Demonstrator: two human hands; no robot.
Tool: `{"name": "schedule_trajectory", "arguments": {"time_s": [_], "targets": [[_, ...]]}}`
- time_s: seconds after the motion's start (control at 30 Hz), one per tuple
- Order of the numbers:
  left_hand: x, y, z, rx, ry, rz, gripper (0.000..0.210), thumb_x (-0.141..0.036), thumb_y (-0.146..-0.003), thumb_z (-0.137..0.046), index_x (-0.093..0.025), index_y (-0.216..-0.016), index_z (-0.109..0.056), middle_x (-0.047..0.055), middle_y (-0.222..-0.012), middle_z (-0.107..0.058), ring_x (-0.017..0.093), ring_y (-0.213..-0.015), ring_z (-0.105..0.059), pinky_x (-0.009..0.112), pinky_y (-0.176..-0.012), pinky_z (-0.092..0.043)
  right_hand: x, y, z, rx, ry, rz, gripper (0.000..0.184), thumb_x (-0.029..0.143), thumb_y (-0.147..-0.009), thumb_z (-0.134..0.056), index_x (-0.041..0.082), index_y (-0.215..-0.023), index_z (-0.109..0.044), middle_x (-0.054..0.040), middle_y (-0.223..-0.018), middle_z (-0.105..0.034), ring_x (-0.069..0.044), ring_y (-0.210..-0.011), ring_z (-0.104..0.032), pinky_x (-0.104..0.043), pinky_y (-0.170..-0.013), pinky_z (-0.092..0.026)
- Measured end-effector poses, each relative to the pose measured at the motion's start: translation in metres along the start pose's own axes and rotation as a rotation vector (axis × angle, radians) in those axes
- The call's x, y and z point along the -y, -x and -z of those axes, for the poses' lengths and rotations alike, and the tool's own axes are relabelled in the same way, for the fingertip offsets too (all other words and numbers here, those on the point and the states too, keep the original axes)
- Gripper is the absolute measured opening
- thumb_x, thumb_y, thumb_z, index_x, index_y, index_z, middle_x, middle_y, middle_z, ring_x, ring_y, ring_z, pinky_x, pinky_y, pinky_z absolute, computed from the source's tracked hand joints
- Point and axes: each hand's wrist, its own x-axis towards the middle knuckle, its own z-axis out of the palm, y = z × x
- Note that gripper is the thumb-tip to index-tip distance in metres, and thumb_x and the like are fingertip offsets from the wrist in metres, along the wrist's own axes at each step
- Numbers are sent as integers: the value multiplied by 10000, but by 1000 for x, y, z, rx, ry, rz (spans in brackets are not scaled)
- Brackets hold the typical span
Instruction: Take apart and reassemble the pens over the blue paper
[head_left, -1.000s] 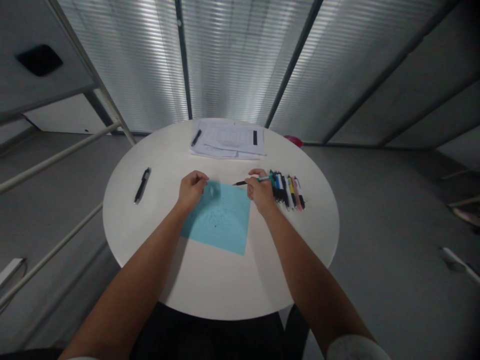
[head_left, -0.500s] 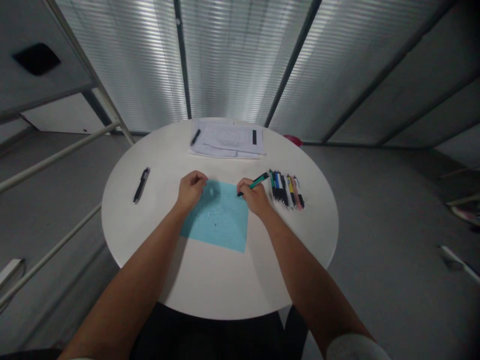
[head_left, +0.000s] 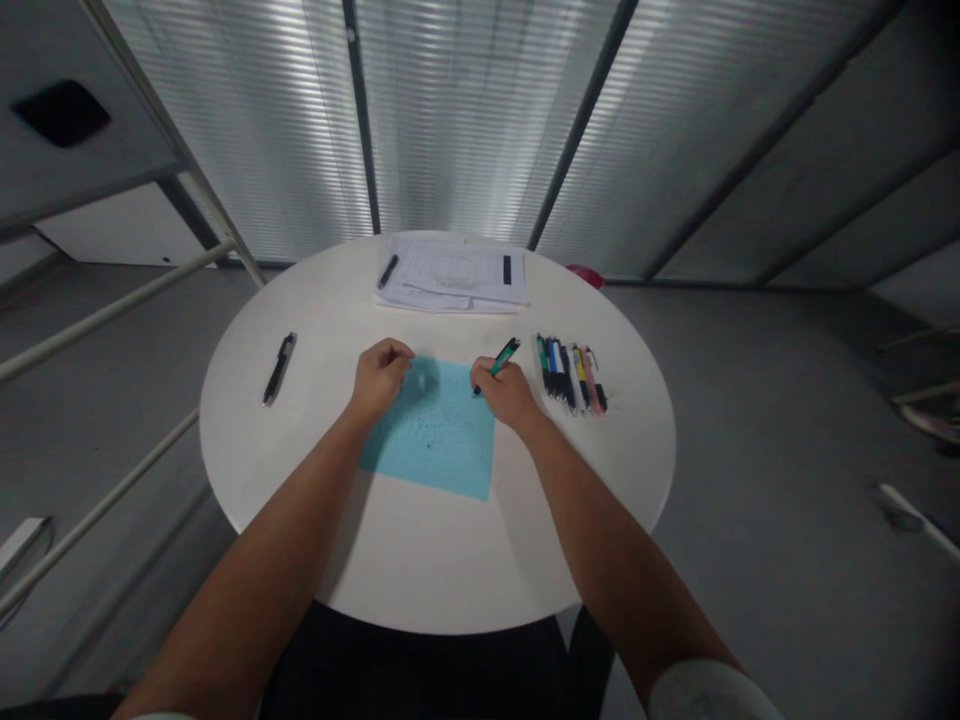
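Observation:
My right hand (head_left: 508, 392) is closed around a green and black pen (head_left: 504, 357). The pen leans up to the right, its lower end close over the right side of a light blue sheet of paper (head_left: 442, 455). Small dark marks show on the sheet. At the sheet's upper left corner, my left hand (head_left: 381, 380) has its fingers curled and pressed together. Whether they pinch the paper's corner or something small is hidden. The sheet lies flat, slightly turned.
The round white table (head_left: 420, 570) carries a row of several pens (head_left: 570, 375) right of my right hand. A black pen (head_left: 280, 368) lies at the left. Printed papers (head_left: 457, 275) are stacked at the back, another dark pen (head_left: 388, 271) on them. White rails (head_left: 112, 310) stand left.
The pen in my right hand has tipped more upright, its top end shifting left. My left hand stays by the sheet's corner. The whole view has shifted slightly.

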Motion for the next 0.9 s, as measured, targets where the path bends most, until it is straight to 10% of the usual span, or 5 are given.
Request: {"name": "schedule_trajectory", "arguments": {"time_s": [0.4, 0.67, 0.9], "targets": [[6, -3, 1, 15, -3, -12, 92, -158, -650, -556, -197, -685, -632, -3, -566, -532, 120, -513, -477, 275, -512, -339, -6, -10, 5, -228, -410, 99, 215, 250, -697, -443, 200, -550, -592, -18, -652, -539, -151, -706, -508, -282, -647, -402], [5, -1, 1, 8, -17, -7, 94, -163, -641, -562, -198, -680, -640, 2, -568, -531, 123, -513, -466, 270, -503, -327, 7, -12, -1, -214, -693, -215, 601, 281, -687, -531, 293, -1277, -417, 106, -598, -564, -73, -348, -363, -212, -366, -228], [7, -2, 1, 8, -28, -21, 105, -148, -631, -566, -202, -666, -649, 12, -575, -551, 130, -522, -466, 272, -496, -321, 4, -13, -1, -184, -681, -216, 527, 394, -739, -629, 290, -1221, -442, 122, -545, -508, -53, -330, -332, -189, -351, -205]]}}
